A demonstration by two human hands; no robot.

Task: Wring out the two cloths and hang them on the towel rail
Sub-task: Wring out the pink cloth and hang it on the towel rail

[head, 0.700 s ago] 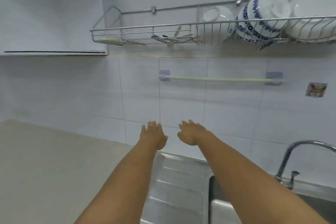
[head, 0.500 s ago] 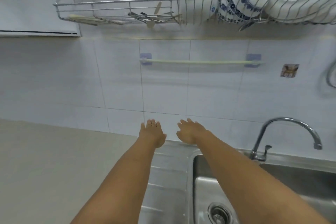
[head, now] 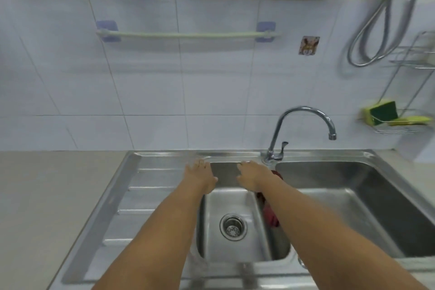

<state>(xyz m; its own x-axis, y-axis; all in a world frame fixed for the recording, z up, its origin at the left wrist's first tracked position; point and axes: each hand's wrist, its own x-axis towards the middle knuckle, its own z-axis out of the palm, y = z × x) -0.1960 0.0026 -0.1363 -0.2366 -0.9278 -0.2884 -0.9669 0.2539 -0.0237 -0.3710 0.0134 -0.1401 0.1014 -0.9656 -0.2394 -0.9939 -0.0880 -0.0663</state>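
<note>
Both hands extended palm-down over small sink basin (head: 235,200). Left hand (head: 200,176) grip spread, empty. Right hand (head: 253,176) grip spread, empty. Red cloth (head: 270,215) lies against basin's right wall, under right forearm. Towel rail (head: 188,35) bare on wall.

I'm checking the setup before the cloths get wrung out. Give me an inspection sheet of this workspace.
Surface: steel sink with two basins, drainboard on the left, grey counter.
Job's things: red cloth in the small basin, mostly hidden by the right arm; second cloth not seen; towel rail bare.
Clutter: green-yellow sponges in a wall basket.
Grippers: left hand and right hand open, empty.
Cables: metal hose hanging on the wall.
Surroundings: tap, white tiles.
</note>
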